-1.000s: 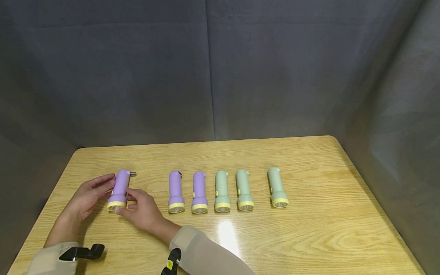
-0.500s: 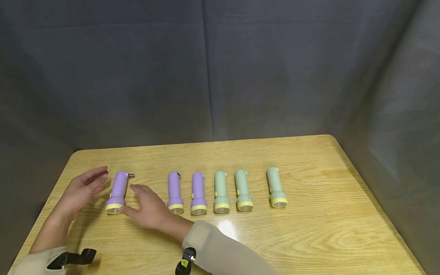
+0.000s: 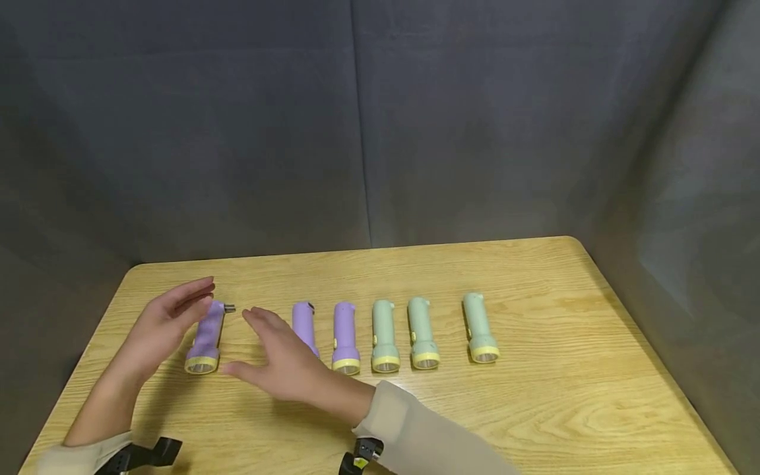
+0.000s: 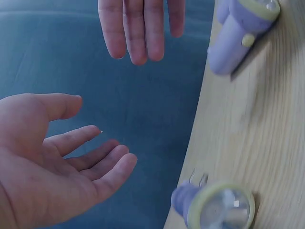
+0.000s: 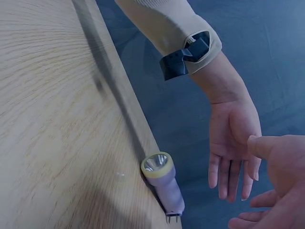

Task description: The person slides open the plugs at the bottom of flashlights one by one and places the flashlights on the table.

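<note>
The leftmost purple flashlight [image 3: 205,336] lay on the surface [image 3: 564,409], its yellow-rimmed lens [image 3: 201,365] at the near end, metal prongs [image 3: 229,308] jutting right. The left hand [image 3: 166,323] hovered over its far end, the right hand [image 3: 285,366] off its right side — both with fingers loosely extended, holding nothing. A careless brush might have rolled the rounded body or caught the prongs. Rightward lay the second purple flashlight [image 3: 303,321], partly hidden, a third purple flashlight [image 3: 344,330], then three green flashlights [image 3: 422,326].

The left hand [image 4: 47,174] has its thumb apart from the fingers; the right hand [image 4: 135,28] points its fingers down. Two purple flashlights, one lower [image 4: 214,207], one upper [image 4: 233,40], lie on the table [image 4: 267,129].
</note>
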The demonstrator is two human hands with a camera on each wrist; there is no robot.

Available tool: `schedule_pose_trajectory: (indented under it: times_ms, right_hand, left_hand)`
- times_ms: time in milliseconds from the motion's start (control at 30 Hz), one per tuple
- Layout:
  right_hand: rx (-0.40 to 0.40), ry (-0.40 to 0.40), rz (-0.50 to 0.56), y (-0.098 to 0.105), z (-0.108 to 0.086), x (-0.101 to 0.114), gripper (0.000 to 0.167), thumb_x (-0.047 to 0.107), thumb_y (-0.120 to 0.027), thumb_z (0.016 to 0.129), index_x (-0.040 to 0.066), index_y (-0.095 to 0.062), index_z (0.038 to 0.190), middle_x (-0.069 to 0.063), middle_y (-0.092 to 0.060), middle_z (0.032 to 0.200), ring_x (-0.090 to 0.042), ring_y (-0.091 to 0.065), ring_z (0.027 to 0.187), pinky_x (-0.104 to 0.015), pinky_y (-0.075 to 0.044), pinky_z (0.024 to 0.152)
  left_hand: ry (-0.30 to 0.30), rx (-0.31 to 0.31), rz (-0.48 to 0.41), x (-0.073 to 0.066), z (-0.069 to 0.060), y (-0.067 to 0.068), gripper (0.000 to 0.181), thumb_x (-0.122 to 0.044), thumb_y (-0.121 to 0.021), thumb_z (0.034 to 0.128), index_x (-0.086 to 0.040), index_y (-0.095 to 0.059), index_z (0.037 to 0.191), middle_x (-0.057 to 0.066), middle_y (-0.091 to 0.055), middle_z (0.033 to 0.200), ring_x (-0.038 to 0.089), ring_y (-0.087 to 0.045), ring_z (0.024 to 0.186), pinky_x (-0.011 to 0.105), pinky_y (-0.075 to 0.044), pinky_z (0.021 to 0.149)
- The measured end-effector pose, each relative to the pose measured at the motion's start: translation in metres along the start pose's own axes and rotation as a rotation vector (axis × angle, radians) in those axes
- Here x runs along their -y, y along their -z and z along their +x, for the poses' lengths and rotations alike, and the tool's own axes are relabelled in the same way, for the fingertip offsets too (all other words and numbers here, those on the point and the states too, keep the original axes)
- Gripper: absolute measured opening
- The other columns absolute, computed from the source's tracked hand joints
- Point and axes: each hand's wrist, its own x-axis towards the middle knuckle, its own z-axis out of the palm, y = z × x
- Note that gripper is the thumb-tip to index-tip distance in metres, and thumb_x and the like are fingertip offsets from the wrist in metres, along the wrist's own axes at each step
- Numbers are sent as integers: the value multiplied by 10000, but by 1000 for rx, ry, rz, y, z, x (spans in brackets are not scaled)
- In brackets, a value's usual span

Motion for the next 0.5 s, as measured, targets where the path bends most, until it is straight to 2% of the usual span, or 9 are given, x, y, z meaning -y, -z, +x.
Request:
schedule_pose_trajectory:
  times_ms: [67, 133, 233, 333, 500]
  right_hand:
    - [-2, -9, 20, 5, -6, -2, 811, 498, -618, 996, 65, -292, 1599, -75, -284, 1648, -183, -326, 1482, -311, -365, 1157]
    - [-10, -15, 29, 8, -12, -4, 818, 489, -631, 992, 64, -287, 1600, -76, -277, 1651, -196, -320, 1486, -332, -368, 1159]
    - [-23, -19, 45, 13, -22, -8, 837, 473, -651, 985, 53, -273, 1602, -85, -258, 1658, -225, -298, 1498, -374, -360, 1170]
    - [-39, -28, 74, 15, -31, -12, 859, 448, -674, 978, 34, -253, 1601, -101, -235, 1664, -257, -261, 1513, -419, -338, 1184]
    - [-80, -59, 147, 14, -44, -22, 904, 386, -710, 968, -7, -200, 1602, -162, -187, 1669, -301, -213, 1527, -467, -305, 1197]
  left_hand:
    - [-3, 13, -1, -6, 0, -5, 572, -309, -511, 1086, 17, -388, 1539, 250, -454, 1506, -132, -443, 1154, 25, -397, 882]
    - [-2, 30, 1, -11, 1, -11, 575, -309, -515, 1085, 11, -383, 1544, 235, -458, 1511, -48, -474, 1197, 28, -393, 884]
    - [4, 59, -17, -17, 2, -21, 580, -305, -515, 1085, 15, -371, 1547, 222, -453, 1517, 165, -500, 1290, 45, -414, 892]
    - [-1, 96, -61, -20, 4, -32, 590, -282, -510, 1088, 52, -342, 1545, 240, -436, 1515, 365, -469, 1330, 103, -476, 904]
    - [35, 134, -157, -21, 8, -51, 612, -252, -502, 1092, 95, -284, 1547, 294, -372, 1532, 454, -469, 1330, 257, -543, 949]
